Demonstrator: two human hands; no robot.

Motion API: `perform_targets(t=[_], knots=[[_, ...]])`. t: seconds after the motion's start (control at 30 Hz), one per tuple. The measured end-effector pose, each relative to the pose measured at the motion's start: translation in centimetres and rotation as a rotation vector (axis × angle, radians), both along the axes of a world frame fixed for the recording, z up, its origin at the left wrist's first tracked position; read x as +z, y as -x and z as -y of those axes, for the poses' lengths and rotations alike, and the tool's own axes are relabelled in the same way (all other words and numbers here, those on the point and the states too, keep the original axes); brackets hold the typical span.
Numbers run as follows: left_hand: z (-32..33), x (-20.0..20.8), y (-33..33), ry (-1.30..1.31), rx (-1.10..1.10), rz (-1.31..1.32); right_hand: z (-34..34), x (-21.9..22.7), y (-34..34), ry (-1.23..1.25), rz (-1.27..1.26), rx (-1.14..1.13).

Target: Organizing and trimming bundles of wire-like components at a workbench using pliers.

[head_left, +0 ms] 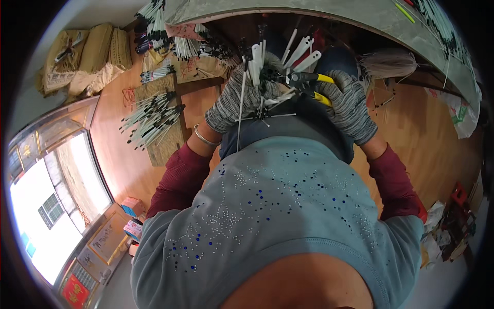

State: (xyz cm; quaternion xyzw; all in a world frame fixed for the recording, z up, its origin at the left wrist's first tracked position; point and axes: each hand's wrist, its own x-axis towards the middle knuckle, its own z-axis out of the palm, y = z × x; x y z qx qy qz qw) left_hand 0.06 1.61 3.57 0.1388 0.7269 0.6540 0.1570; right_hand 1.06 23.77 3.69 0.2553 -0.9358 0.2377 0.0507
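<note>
Left hand (237, 98), grey knit glove, upper centre of frame: fingers wrapped round a cluster of white rods with black parts (268, 74). Right hand (351, 105), same glove type, just right of it: fingers curled on yellow-handled pliers (307, 77), handles spread, pliers' tip at the cluster; cannot tell if it bites. More white rods (153, 117) piled on wooden stand (167, 149), left of frame. Grey counter (231, 7) along top edge.
</note>
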Motion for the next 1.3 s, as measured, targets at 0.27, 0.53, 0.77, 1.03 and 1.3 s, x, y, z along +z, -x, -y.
perform_targets(t=[0.27,0.53,0.77,1.03,1.3], knots=[[-1.0,0.8,1.0,-0.131,-0.185,-0.106,-2.9,3.2,0.7,0.92,1.779,0.227],[-1.9,0.9,1.3,-0.041,-0.094,-0.14,-1.9,3.9,2.0,0.383,1.29,0.508],[-2.8,0.6,1.2,-0.123,0.032,-0.036,-1.9,6.8,0.9,0.238,0.928,0.102],[-3.2,0.4,1.3,0.203,-0.237,-0.102,-3.4,4.0,1.1,0.595,1.798,0.366],[-3.4,0.1,1.6,-0.183,-0.074,0.133,-3.0,4.9,1.6,0.633,1.559,-0.022]])
